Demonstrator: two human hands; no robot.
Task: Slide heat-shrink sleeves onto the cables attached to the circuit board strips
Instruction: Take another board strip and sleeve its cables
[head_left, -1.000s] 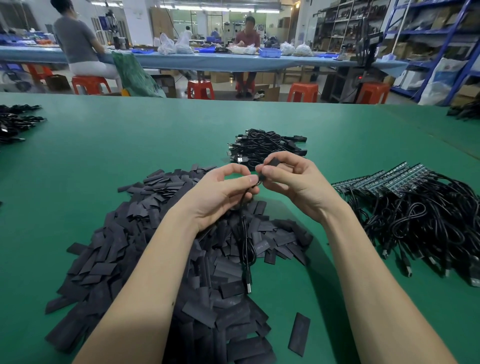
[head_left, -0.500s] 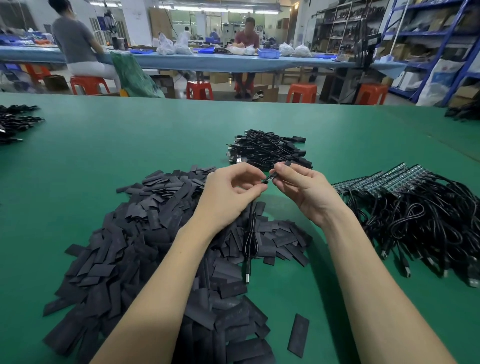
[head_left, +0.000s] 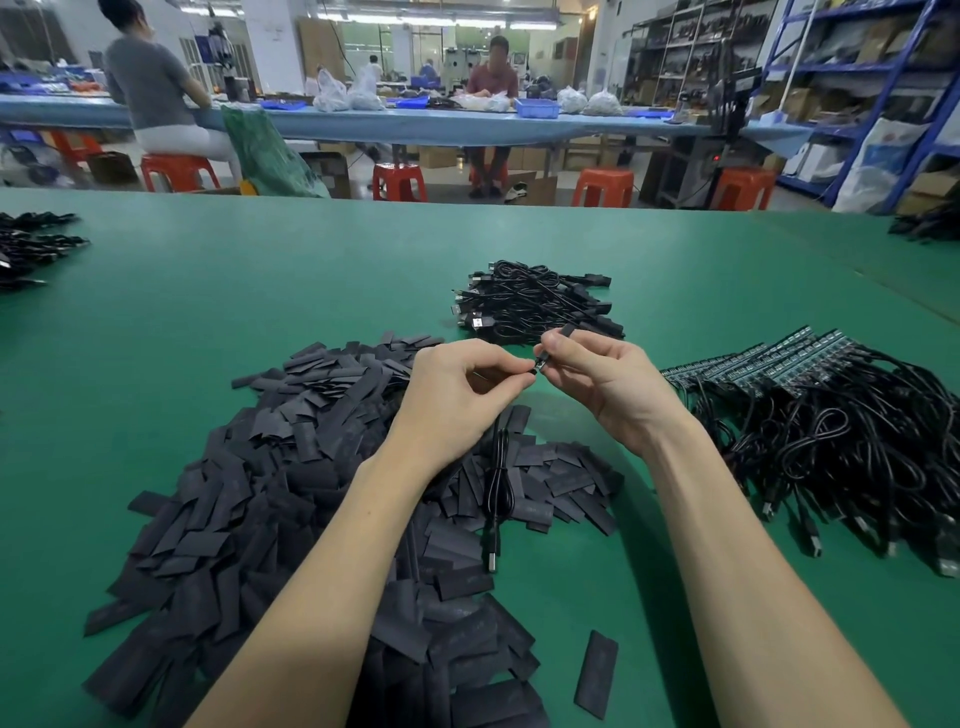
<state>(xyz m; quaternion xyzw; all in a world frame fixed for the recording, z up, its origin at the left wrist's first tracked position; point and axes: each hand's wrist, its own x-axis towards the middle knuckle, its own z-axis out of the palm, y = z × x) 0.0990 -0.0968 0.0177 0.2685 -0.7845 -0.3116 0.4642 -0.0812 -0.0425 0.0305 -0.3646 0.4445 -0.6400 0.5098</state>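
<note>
Factory assembly hall: long worktables (head_left: 415, 124), stools (head_left: 399, 182), stocked shelving (head_left: 857, 67).

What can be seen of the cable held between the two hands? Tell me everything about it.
The cable is thin, black and rubbery-looking. Its upper end is pinched between the left hand and the right hand, where a small black sleeve juts up from the right fingers. From the left hand it hangs down in a narrow doubled loop over the pile of flat black sleeves, ending in a USB plug with a metal tip lying at the pile's edge.
</note>
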